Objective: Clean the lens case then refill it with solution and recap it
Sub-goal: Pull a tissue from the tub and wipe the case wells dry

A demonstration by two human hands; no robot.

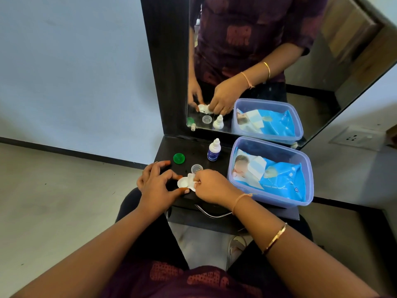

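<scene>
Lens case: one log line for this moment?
lens case held by left hand | right hand wiping it | green cap, clear cap off

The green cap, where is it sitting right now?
The green cap lies on the dark shelf toward its left side, left of the solution bottle, just beyond the left hand and apart from it.

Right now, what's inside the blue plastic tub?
The blue plastic tub holds a blue wipes pack, lying flat with its white flap facing up. Anything beneath the pack is covered, so I cannot tell.
</scene>
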